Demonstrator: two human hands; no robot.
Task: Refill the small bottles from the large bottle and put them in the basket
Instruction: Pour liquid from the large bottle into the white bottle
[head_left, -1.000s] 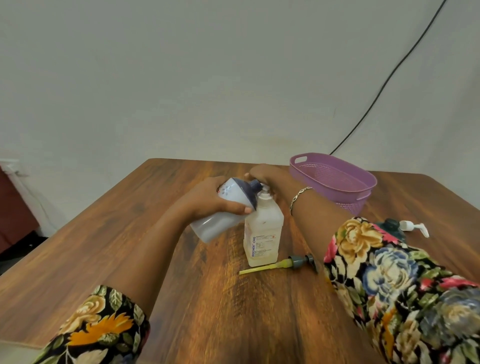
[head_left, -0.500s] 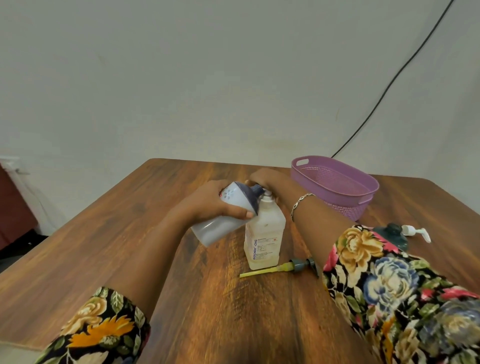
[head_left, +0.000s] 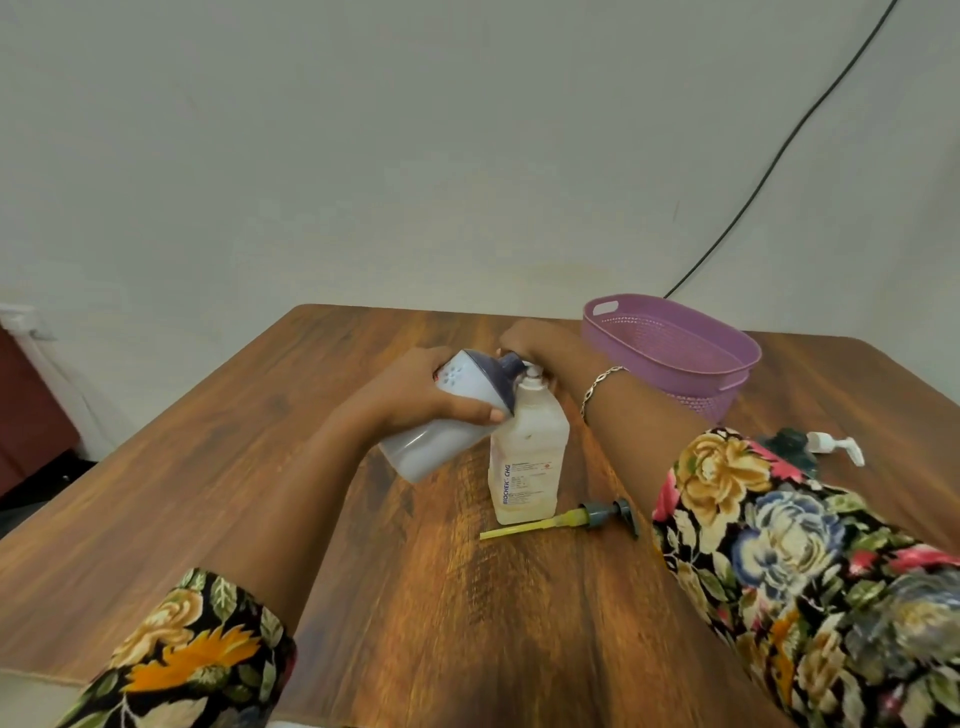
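Observation:
My left hand (head_left: 415, 392) grips a white bottle with a dark blue top (head_left: 441, 421), tilted so its spout sits at the neck of an upright translucent bottle (head_left: 527, 457) with a printed label. My right hand (head_left: 540, 340) reaches behind that upright bottle and holds it near the neck; its fingers are mostly hidden. A pump head with a yellow tube (head_left: 571, 517) lies on the table in front of the upright bottle. The purple basket (head_left: 670, 345) stands at the back right with nothing visible inside.
A dark green bottle with a white pump (head_left: 815, 449) sits at the right, partly hidden by my floral sleeve. The wooden table (head_left: 249, 467) stands against a pale wall, down which a black cable (head_left: 769, 156) runs.
Both hands and both bottles keep nearly the same pose; the white bottle stays tilted at the upright bottle's neck. The view has shifted slightly.

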